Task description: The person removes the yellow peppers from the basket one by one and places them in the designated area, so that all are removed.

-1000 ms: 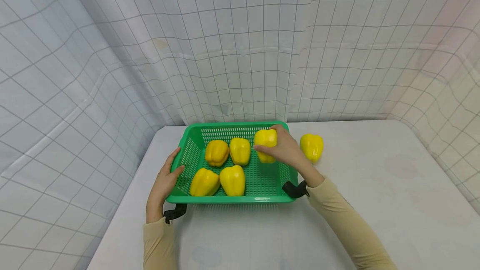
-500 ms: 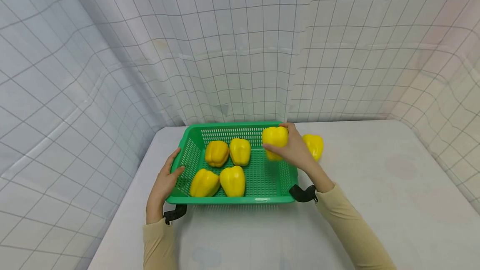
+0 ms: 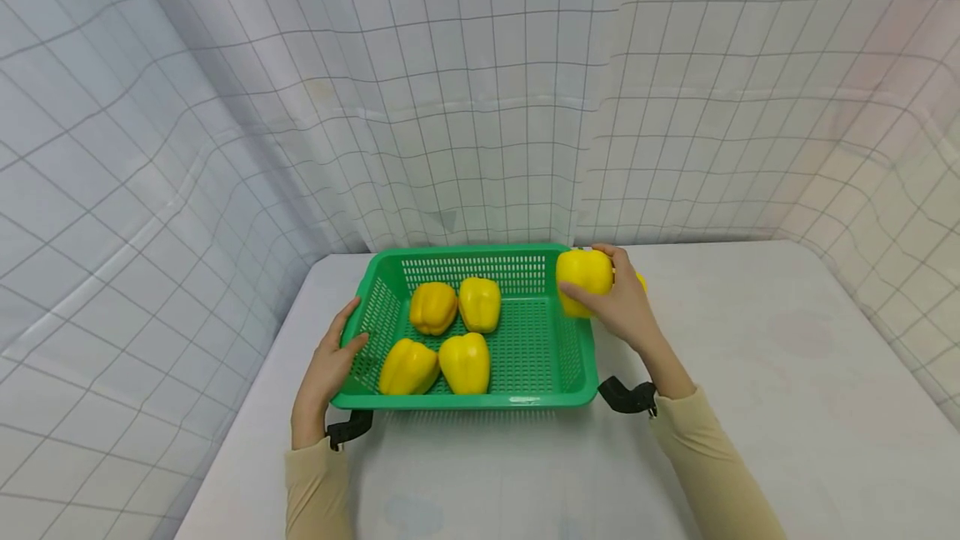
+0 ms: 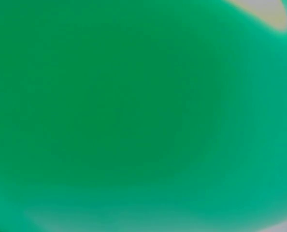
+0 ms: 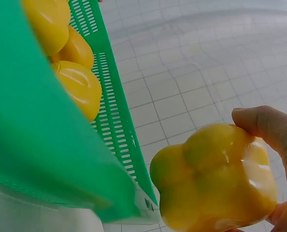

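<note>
A yellow bell pepper [image 3: 585, 273] is held in my right hand [image 3: 626, 307], thumb on the near side and fingers behind it. In the head view it overlaps the right rim of the green plastic basket [image 3: 465, 402]. The right wrist view shows this bell pepper [image 5: 216, 179] beside the basket's end, pinched by the hand [image 5: 279, 135]. My left hand [image 3: 327, 365] grips the basket's left rim, thumb over the inner side and fingers along the outside. Several yellow bell peppers, among them one at the front [image 3: 465, 363], lie in the basket's left and middle part.
Another yellow bell pepper [image 3: 642, 282] lies on the white table [image 3: 750, 373] right of the basket, mostly hidden behind my right hand. A white gridded curtain [image 3: 480, 107] hangs behind and at both sides. Blurred green basket wall [image 4: 134, 116] fills the left wrist view.
My right hand has carried the bell pepper rightward from over the basket's right part to its right rim, covering most of the pepper on the table. The left hand stays in place.
</note>
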A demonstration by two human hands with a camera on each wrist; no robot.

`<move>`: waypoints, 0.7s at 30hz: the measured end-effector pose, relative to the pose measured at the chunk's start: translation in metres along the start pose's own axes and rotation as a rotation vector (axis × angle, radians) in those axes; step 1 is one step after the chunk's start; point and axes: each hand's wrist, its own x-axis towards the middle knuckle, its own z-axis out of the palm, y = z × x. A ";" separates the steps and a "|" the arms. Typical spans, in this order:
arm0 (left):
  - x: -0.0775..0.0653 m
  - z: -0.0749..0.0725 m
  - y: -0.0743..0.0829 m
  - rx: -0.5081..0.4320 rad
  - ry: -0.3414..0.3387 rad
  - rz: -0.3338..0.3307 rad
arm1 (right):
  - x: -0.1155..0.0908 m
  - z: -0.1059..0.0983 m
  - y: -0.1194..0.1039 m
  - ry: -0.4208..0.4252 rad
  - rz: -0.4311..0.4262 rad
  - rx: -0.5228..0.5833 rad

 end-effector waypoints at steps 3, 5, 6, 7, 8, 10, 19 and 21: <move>0.000 0.000 -0.001 -0.004 0.001 0.008 | -0.001 -0.002 0.006 0.041 -0.011 -0.009; 0.001 0.000 -0.002 -0.009 0.001 0.016 | -0.002 -0.004 0.010 0.061 -0.012 -0.007; 0.001 0.000 -0.003 -0.012 0.002 0.020 | -0.002 -0.005 0.012 0.073 -0.011 0.001; 0.002 0.000 -0.003 -0.014 0.003 0.025 | -0.002 -0.006 0.014 0.083 -0.011 0.010; 0.002 0.001 -0.004 -0.016 0.005 0.030 | -0.003 -0.007 0.017 0.093 -0.012 0.016; 0.003 0.001 -0.004 -0.017 0.004 0.033 | -0.003 -0.010 0.022 0.116 -0.014 0.022; 0.001 0.001 -0.002 -0.020 0.004 0.030 | 0.000 -0.024 0.043 0.250 -0.015 0.058; 0.001 0.001 -0.002 -0.021 0.003 0.025 | 0.000 -0.027 0.046 0.269 0.006 0.061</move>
